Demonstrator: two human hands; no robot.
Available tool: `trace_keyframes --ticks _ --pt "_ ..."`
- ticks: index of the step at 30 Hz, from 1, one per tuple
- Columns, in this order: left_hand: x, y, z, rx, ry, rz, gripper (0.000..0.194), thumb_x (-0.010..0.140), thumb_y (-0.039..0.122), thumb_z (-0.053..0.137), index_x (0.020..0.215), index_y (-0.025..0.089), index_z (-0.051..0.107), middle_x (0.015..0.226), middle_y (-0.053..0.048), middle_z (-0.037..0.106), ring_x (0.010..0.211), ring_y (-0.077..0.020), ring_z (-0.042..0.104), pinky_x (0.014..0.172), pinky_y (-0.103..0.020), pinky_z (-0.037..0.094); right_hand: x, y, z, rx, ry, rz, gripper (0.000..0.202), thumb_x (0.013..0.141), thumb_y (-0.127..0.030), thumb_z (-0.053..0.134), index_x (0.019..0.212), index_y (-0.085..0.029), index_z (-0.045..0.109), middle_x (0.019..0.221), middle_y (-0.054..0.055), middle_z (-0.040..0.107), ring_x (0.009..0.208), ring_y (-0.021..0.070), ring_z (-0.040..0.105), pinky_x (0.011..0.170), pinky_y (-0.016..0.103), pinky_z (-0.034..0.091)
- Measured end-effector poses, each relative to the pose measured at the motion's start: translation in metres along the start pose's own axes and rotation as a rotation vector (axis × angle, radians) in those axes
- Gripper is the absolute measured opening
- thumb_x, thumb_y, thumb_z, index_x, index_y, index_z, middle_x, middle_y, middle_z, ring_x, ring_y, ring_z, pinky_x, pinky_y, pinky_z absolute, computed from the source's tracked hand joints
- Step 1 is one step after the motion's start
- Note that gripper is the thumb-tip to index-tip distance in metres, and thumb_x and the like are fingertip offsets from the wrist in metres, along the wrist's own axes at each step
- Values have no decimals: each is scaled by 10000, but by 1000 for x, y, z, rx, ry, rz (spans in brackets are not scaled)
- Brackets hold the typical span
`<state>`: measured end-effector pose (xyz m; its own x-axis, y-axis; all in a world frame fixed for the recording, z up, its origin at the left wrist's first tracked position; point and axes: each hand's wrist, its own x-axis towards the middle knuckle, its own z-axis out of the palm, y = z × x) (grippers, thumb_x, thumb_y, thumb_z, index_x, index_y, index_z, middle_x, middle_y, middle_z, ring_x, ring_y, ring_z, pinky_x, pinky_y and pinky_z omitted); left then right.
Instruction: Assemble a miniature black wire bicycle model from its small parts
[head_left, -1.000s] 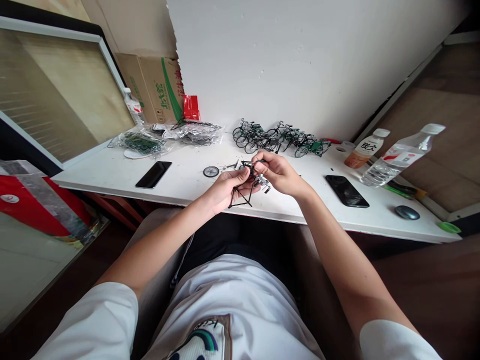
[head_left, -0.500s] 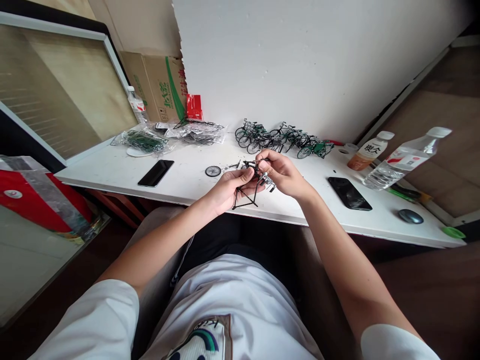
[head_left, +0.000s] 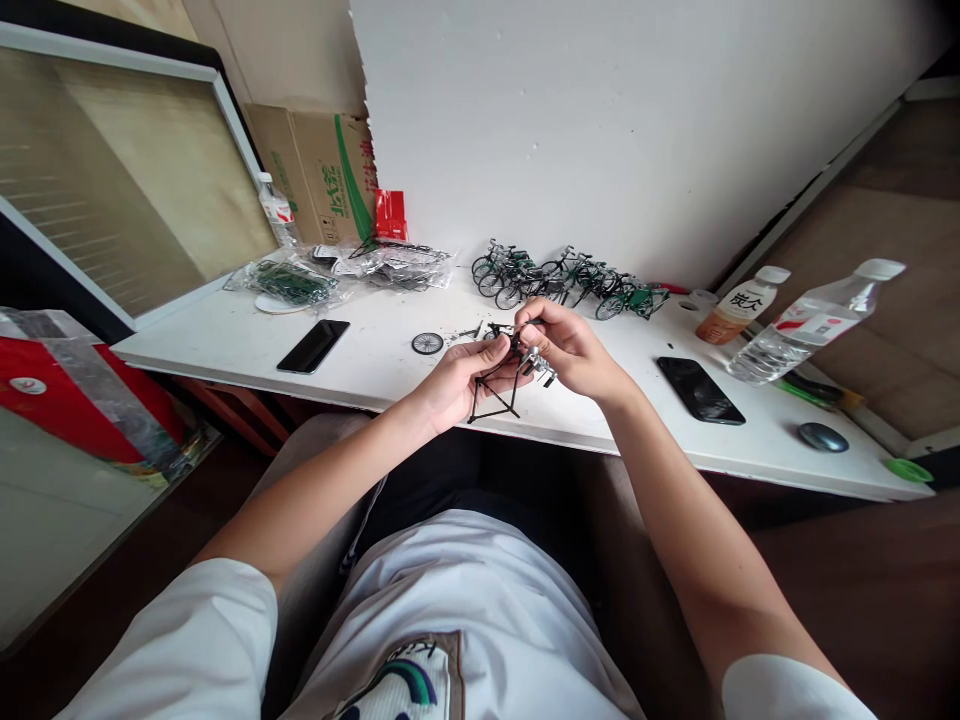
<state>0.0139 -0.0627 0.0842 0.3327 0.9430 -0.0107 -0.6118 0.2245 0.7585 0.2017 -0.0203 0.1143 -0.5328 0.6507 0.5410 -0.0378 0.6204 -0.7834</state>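
Note:
My left hand [head_left: 469, 378] is closed on a black miniature bicycle frame [head_left: 495, 400], held just above the table's front edge. Thumb and fingers of my right hand [head_left: 559, 345] pinch at the frame's upper end, close to the silver handlebar part [head_left: 537, 362]; the exact spot between those fingertips is hidden. Beyond my left hand a loose spoked wheel [head_left: 427, 343] lies flat on the white table [head_left: 375, 370], with small dark parts [head_left: 469, 330] beside it.
Several assembled miniature bicycles [head_left: 570, 275] stand at the back. Plastic bags of parts [head_left: 292, 283] lie at the left rear. One phone [head_left: 313, 346] is left, another phone [head_left: 700, 390] right, near a mouse [head_left: 823, 437], a drink bottle [head_left: 739, 305] and a water bottle [head_left: 814, 322].
Both hands keep nearly the same grip. The silver handlebar part and the frame have shifted very slightly; the whole view has drifted a little.

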Motion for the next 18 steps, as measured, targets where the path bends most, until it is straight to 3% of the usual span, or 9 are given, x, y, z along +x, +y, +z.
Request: trace_keyframes --ticks 7,13,18 --pt "-2 -1 1 -27 -39 19 189 879 275 908 939 124 812 947 -71 837 812 -167 804 1075 -435 649 -1 -3 1 -9 9 -22 436 956 -660 747 995 -239 641 888 13 577 782 161 540 734 285 510" --pt "-2 0 -2 18 -74 37 265 821 312 956 947 133 806 992 -83 841 874 -204 821 1038 -418 657 -1 -3 -5 -65 3 -45 431 960 -659 742 978 -231 700 906 25 569 810 172 564 761 311 523" --pt "0 1 -3 75 -75 115 375 737 366 1014 918 115 801 978 -91 836 863 -212 821 1005 -387 647 -1 -10 -15 -163 123 -62 524 1028 -719 587 958 -232 768 945 51 638 853 183 621 857 352 573"
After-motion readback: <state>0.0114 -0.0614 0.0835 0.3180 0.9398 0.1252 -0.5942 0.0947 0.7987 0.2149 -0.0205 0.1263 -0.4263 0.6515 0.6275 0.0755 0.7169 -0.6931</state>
